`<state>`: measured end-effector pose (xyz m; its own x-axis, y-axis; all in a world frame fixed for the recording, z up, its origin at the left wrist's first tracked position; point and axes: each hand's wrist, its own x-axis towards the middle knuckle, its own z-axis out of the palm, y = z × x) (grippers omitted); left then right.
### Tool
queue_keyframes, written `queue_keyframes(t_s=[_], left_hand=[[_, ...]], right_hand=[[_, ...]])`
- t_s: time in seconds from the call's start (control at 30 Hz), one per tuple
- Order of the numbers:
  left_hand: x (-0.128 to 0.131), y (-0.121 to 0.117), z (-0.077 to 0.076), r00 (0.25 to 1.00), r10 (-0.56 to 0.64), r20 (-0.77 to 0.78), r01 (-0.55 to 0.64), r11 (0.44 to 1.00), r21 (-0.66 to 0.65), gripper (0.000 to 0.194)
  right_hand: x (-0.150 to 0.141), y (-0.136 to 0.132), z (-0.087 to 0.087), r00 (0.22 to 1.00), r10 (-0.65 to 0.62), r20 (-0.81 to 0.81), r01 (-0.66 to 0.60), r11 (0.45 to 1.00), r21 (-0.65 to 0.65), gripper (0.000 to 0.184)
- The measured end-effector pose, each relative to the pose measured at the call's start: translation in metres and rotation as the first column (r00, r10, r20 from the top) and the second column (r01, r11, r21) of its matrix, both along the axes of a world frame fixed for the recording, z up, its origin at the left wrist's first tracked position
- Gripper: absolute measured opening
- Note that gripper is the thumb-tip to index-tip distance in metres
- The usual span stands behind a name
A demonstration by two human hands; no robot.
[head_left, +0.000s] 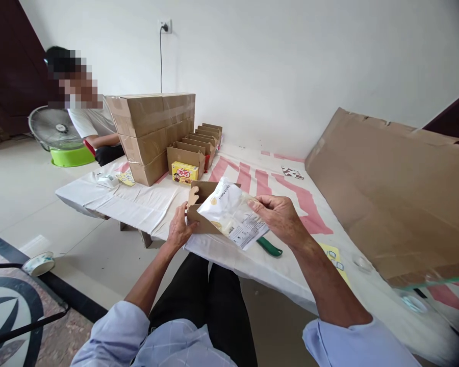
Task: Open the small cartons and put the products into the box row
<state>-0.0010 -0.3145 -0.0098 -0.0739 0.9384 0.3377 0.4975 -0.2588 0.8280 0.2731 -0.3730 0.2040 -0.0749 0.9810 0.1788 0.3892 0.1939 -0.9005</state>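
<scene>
My left hand (pixel 179 228) grips the near left side of a small open cardboard box (pixel 202 224) at the table's front edge. Between the thumb and fingers of my right hand (pixel 281 216) is a white printed plastic packet (pixel 233 211), tilted in front of the box. It covers much of the box's opening, so the inside is mostly hidden. Just right of the packet lies a green-handled tool (pixel 270 247); its other end is out of sight. A yellow printed carton (pixel 185 173) stands behind the box, against a row of open cardboard boxes (pixel 199 142).
Taped cardboard boxes (pixel 149 135) are stacked at the table's left. A large cardboard sheet (pixel 390 199) leans along the right. Yellow printed sheets (pixel 334 260) lie on the cloth-covered table (pixel 229 257). Another person (pixel 94 120) sits beyond the stack, near a fan (pixel 55 127).
</scene>
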Motion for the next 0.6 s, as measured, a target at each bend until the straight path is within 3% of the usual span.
queue_keyframes(t_s=[0.13, 0.2, 0.27, 0.43, 0.6], left_hand=[[-0.003, -0.022, 0.003, 0.990, 0.127, -0.063, -0.113, 0.976, 0.188, 0.086], [-0.004, -0.042, 0.006, 0.970, 0.215, -0.116, -0.163, 0.924, 0.346, 0.083], [0.000, -0.063, 0.010, 0.952, 0.247, -0.180, -0.142, 0.879, 0.455, 0.080], [0.025, -0.091, 0.017, 0.950, 0.156, -0.270, 0.023, 0.828, 0.560, 0.079], [0.030, -0.096, 0.021, 0.967, 0.118, -0.226, 0.037, 0.813, 0.581, 0.084]], right_hand=[[-0.003, -0.004, -0.011, 1.000, 0.009, -0.001, -0.009, 0.999, -0.046, 0.061], [-0.006, -0.005, -0.018, 1.000, 0.022, -0.008, -0.023, 0.999, -0.042, 0.060], [-0.011, -0.006, -0.025, 0.999, 0.036, -0.016, -0.036, 0.999, -0.018, 0.059], [-0.037, -0.009, -0.038, 0.996, 0.078, -0.036, -0.078, 0.997, 0.001, 0.054], [-0.060, -0.025, -0.032, 0.986, 0.116, -0.116, -0.124, 0.990, -0.062, 0.049]])
